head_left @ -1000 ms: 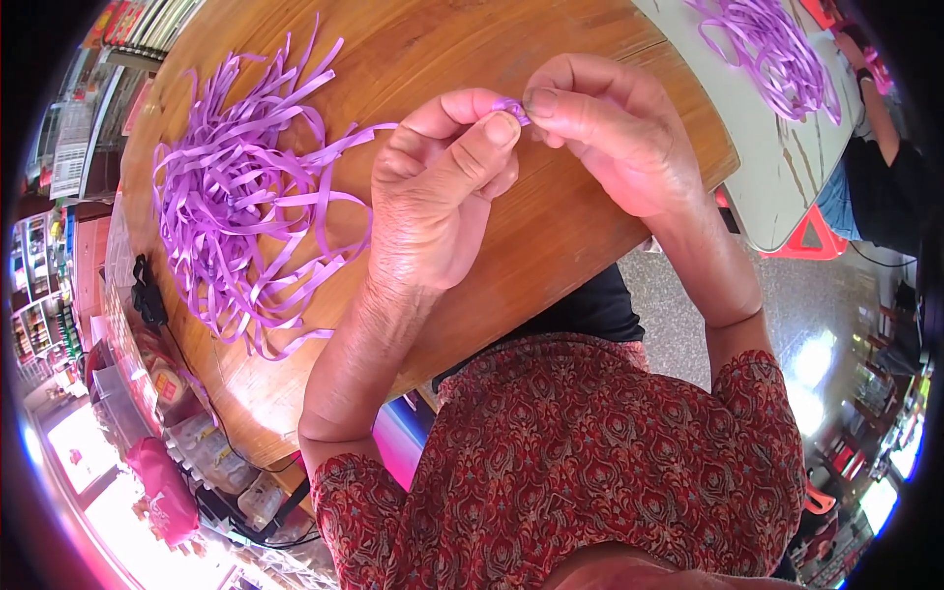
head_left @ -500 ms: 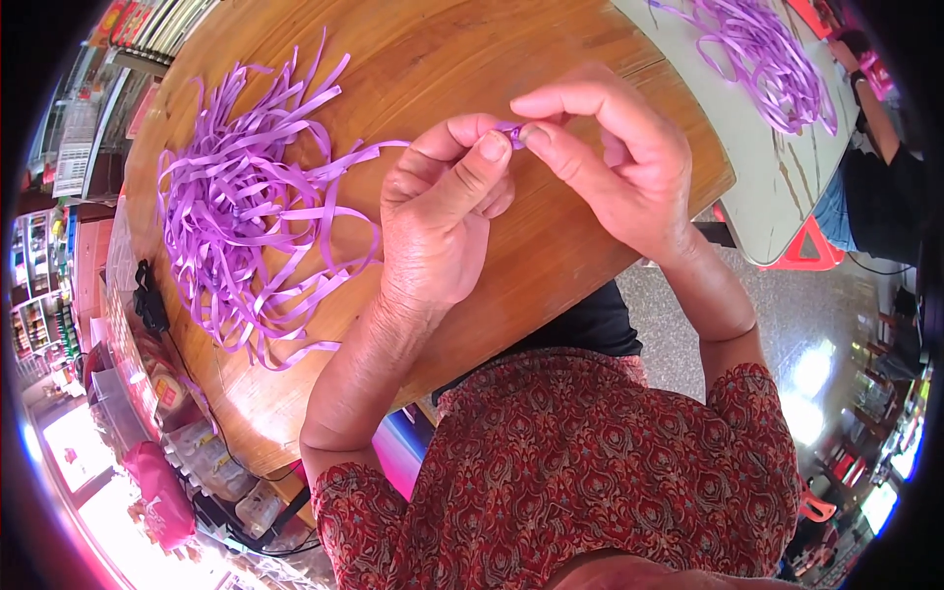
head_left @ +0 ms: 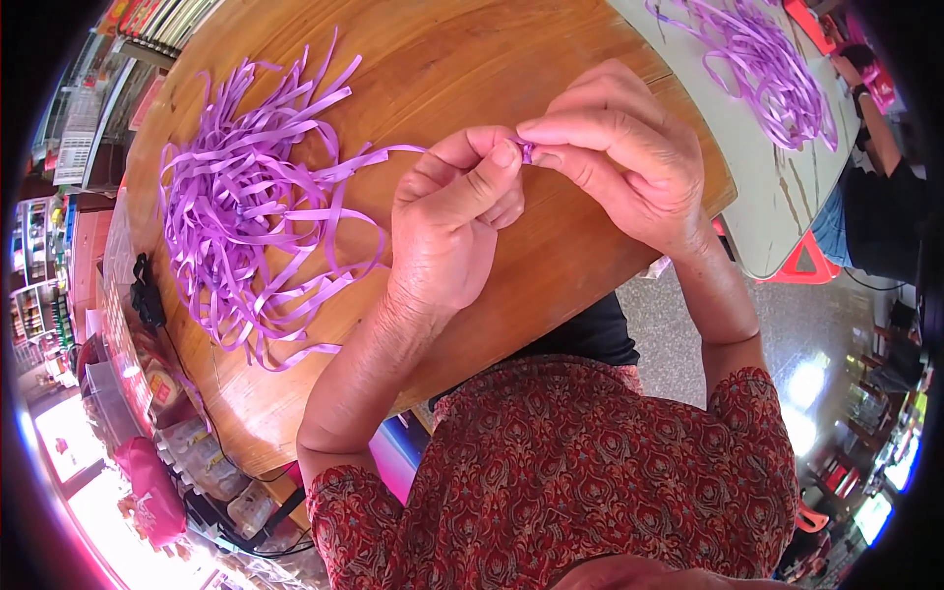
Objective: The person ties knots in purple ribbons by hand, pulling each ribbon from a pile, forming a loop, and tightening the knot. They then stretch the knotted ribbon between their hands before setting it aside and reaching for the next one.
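Above the wooden table (head_left: 472,54), my two hands meet over a small purple ribbon end (head_left: 528,152). My left hand (head_left: 452,211) pinches the ribbon between thumb and forefinger, its other fingers curled. From that hand a strand runs left into a large tangled heap of purple ribbons (head_left: 261,202). My right hand (head_left: 629,162) has its thumb and forefinger closed on the same small piece from the other side. Fingertips cover most of it, so whether it is a knot or a fold I cannot tell.
A pale table (head_left: 777,202) on the right bears another purple ribbon pile (head_left: 762,74). Beyond it a person in dark clothes (head_left: 885,206) sits by a red stool (head_left: 811,264). A black cable (head_left: 177,344) and packaged goods (head_left: 211,472) line the left edge.
My right thumb and forefinger have closed on the small ribbon piece; the forefinger was raised before. Both hands have shifted slightly right.
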`<state>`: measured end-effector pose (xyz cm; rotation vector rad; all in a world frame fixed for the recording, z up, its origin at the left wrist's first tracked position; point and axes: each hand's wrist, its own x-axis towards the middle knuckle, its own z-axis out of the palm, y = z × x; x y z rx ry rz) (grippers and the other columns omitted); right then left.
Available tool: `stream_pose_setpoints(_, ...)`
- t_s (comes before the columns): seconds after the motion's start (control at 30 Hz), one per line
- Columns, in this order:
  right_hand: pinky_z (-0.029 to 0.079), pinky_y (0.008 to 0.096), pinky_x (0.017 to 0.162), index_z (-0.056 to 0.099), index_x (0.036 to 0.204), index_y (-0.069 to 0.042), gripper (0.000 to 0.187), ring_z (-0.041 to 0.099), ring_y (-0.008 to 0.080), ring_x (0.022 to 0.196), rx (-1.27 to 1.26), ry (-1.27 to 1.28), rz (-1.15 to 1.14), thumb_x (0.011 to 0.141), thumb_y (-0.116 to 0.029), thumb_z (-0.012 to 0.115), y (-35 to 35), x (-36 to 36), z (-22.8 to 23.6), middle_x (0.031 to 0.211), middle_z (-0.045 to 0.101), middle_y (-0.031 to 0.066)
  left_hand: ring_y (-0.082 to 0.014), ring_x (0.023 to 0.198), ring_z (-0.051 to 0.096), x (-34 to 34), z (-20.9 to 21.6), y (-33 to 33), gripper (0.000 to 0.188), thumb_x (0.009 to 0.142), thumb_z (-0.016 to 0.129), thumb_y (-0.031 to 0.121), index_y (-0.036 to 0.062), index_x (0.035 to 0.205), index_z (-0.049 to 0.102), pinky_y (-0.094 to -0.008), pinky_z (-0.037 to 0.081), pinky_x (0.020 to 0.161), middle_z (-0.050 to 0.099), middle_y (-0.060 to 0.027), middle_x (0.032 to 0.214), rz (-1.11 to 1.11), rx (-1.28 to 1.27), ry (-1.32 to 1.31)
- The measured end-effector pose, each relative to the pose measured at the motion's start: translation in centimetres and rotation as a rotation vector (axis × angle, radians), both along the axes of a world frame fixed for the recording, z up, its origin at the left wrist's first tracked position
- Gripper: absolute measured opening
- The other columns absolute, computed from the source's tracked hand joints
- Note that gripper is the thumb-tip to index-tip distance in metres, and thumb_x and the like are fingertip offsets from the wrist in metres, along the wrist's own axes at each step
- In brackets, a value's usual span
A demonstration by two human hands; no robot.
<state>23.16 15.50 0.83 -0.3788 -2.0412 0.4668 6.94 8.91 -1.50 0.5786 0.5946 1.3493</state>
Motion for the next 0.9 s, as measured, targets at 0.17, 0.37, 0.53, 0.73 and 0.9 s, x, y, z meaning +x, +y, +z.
stream_pose_setpoints(0.17, 0.043, 0.0303, 0.061, 0.067, 0.086, -0.003, 0.02, 0.053, 0.0204, 0.071, 0.076, -0.063, 0.027, 0.068, 0.0, 0.073, 0.5, 0.2, 0.2, 0.078, 0.059, 0.0053, -0.0064, 0.054, 0.033, 0.1, 0.3, -0.2, 0.011, 0.089, 0.058, 0.013, 0.0024, 0.094, 0.061, -0.0225, 0.025, 0.051, 0.045, 0.0041, 0.064, 0.02, -0.057, 0.032)
stream_pose_setpoints(0.37, 0.042, 0.03, 0.063, 0.062, 0.081, -0.001, 0.016, 0.053, 0.0206, 0.072, -0.019, -0.091, 0.025, 0.07, 0.01, 0.066, 0.0, 0.4, 0.4, 0.078, 0.057, 0.0068, -0.0047, 0.058, 0.039, 0.1, 0.5, -0.3, 0.012, 0.087, 0.062, 0.012, 0.0023, 0.095, 0.061, -0.02, 0.03, 0.053, 0.054, 0.0029, 0.073, 0.032, -0.065, 0.094)
stream_pose_setpoints(0.53, 0.04, 0.0286, 0.072, 0.058, 0.09, 0.001, 0.015, 0.051, 0.017, 0.081, -0.431, 0.077, 0.172, 0.079, 0.012, 0.057, 0.0, 0.7, -0.6, 0.084, 0.056, 0.0079, -0.0028, 0.07, 0.048, 0.3, 1.0, -0.4, 0.015, 0.083, 0.065, 0.005, 0.0026, 0.098, 0.062, -0.0176, 0.038, 0.06, 0.06, 0.0027, 0.084, 0.061, 0.025, 0.214)
stream_pose_setpoints(0.73, 0.045, 0.0243, 0.069, 0.061, 0.084, 0.001, 0.006, 0.058, 0.0114, 0.077, -0.499, 0.151, 0.156, 0.079, 0.003, 0.063, 0.0, 0.6, -0.9, 0.082, 0.061, 0.0054, -0.0021, 0.07, 0.05, 0.2, 1.2, -0.4, 0.013, 0.082, 0.066, 0.005, 0.0037, 0.095, 0.064, -0.017, 0.039, 0.06, 0.062, 0.003, 0.083, 0.044, 0.045, 0.256)
stream_pose_setpoints(0.9, 0.045, 0.0244, 0.071, 0.061, 0.086, 0.001, 0.007, 0.058, 0.0114, 0.079, -0.538, 0.158, 0.165, 0.08, 0.004, 0.062, -0.2, 0.8, -1.0, 0.083, 0.061, 0.0057, -0.0009, 0.07, 0.05, 0.5, 1.6, -0.7, 0.013, 0.081, 0.068, 0.008, 0.0059, 0.094, 0.065, -0.0161, 0.038, 0.057, 0.063, 0.0036, 0.083, 0.107, -0.021, 0.332)
